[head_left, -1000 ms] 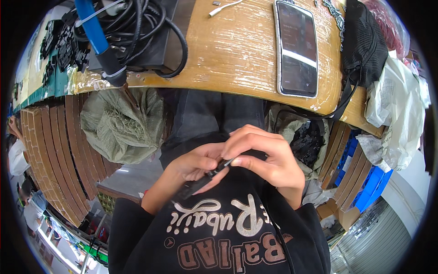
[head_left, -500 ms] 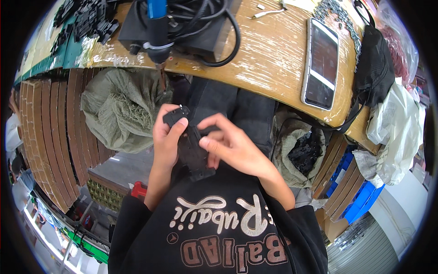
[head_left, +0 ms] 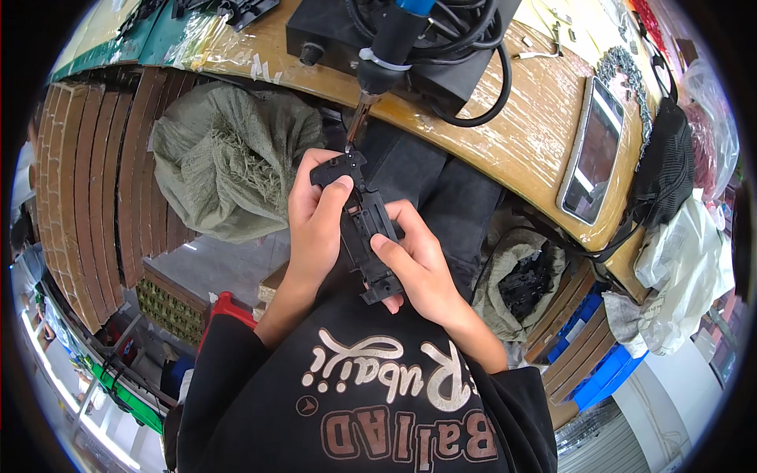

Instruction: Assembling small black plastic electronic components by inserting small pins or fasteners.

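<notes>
Both hands grip a long black plastic part, held tilted in front of my shirt. My left hand is closed round its far end, thumb pressed on top. My right hand holds the nearer right side, with its thumb on the face and fingertips showing beneath. Above the far end hangs a blue-and-black corded tool with a copper-coloured shaft. Its thin tip meets, or nearly meets, the part's far end beside a small hole; whether they touch I cannot tell.
A black box with a knob and coiled cable stands on the film-covered table. A phone and small metal pieces lie to the right. Below are a grey-green sack and an open sack of black parts.
The black part has come up under the tool's tip. My right hand has settled from loosely raised fingers into a grip on its side. The whole view has shifted.
</notes>
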`<state>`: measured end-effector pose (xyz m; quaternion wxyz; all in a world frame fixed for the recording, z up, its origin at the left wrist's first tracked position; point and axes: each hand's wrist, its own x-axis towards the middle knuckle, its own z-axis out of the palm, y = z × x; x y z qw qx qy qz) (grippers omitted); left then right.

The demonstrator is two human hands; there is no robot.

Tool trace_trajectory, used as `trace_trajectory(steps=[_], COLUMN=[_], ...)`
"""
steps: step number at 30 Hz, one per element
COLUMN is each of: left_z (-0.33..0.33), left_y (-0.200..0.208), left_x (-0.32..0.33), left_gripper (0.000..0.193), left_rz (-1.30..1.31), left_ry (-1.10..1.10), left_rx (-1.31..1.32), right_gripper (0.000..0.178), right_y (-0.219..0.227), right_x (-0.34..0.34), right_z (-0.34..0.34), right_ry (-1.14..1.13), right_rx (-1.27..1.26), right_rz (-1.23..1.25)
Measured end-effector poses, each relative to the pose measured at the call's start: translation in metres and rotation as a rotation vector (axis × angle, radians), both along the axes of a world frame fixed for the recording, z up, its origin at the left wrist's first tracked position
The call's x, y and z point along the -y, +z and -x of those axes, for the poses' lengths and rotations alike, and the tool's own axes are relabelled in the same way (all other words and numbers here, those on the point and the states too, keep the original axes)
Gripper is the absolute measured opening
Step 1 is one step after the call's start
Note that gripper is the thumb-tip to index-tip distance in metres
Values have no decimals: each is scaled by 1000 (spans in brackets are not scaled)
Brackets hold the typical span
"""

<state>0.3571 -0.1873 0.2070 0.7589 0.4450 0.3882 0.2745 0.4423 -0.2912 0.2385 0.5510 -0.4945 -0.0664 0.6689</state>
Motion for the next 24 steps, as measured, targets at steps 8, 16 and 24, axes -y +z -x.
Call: trace_trajectory(steps=[8, 16, 24], left_z=[2, 2, 3], left_y=[-3, 0, 2], left_x=[-4, -8, -12], left_gripper=[10, 10, 13], left_rz=[14, -31, -73], left_ry=[-11, -47, -95], left_rx=[53, 41, 26], right_gripper=[15, 17, 18], right_y=[-1, 0, -2], right_x=[-6, -7, -7], right_z=[-2, 0, -1], right_ry=[5, -11, 8], right_rx=[5, 11, 35], right_rz=[-5, 1, 24])
